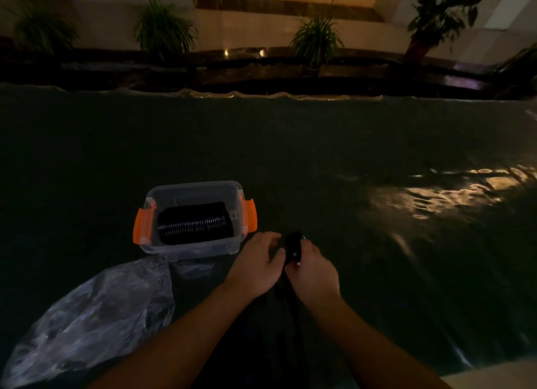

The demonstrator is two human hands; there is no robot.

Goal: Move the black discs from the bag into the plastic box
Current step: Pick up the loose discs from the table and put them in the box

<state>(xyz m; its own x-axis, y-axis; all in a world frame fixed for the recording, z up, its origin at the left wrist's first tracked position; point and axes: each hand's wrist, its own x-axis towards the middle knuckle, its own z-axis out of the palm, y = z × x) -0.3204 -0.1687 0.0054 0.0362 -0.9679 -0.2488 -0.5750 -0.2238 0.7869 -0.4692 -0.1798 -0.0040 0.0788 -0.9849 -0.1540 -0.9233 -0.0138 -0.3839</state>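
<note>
A clear plastic box with orange side latches stands open on the dark table, left of centre. Inside it lies a row of several black discs stacked on edge. A crumpled clear plastic bag lies at the lower left, just in front of the box. Right of the box, my right hand grips a small stack of black discs held upright. My left hand is right beside them, its fingertips at the left face of the stack.
The table is covered with a dark, shiny plastic sheet that wrinkles at the right, where light reflects. Behind the far edge runs a dark ledge with several potted plants. The scene is dim.
</note>
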